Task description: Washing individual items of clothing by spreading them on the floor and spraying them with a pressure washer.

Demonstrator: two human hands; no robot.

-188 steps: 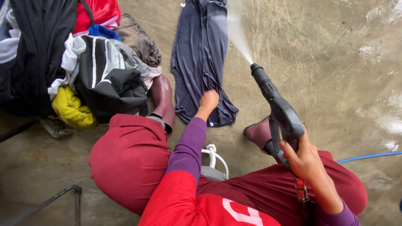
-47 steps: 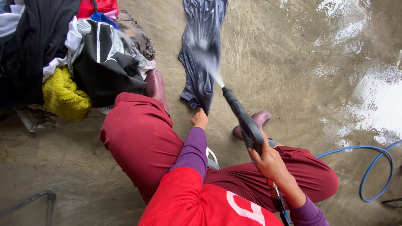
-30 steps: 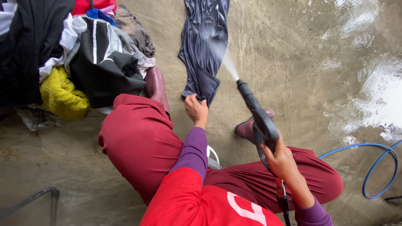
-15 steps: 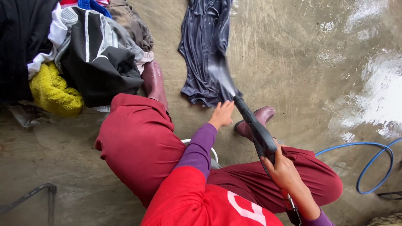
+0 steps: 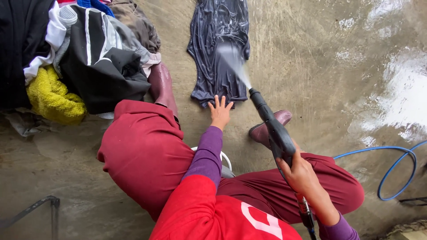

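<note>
on the wet concrete floor (image 5: 311, 58) ahead of my knees lies a dark navy garment (image 5: 218, 49), flat, its top cut off by the frame edge. my left hand (image 5: 219, 112) is spread open, fingertips (image 5: 217, 100) pressing its near hem. my right hand (image 5: 301, 174) is closed round the grip of a black spray gun (image 5: 272, 129), whose jet hits the cloth. a clothes pile (image 5: 75, 58) crowds the left; bare floor lies to the right, up to a blue hose (image 5: 391, 173). i cannot make out the white thing between my legs.
</note>
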